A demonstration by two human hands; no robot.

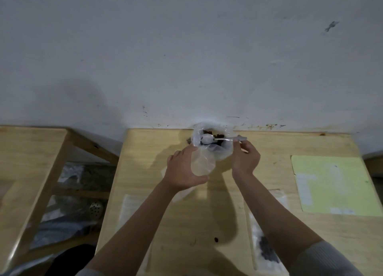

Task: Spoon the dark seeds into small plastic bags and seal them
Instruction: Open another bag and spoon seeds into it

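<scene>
1. Nearest, one filled bag (267, 253) already lies flat by the right forearm, looks done.
2. Left hand (182, 170) curls round an empty small bag (202, 161).
3. Right hand (245, 157) pinches the spoon (219, 139), bowl in the seeds (215, 146) sack, so lots left.

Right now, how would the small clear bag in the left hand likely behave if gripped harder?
The small clear bag looks thin and empty, so probably floppy and very light. Its film sags round the left hand, so it would likely crumple. It may be slippery, judging by its sheen.
</scene>
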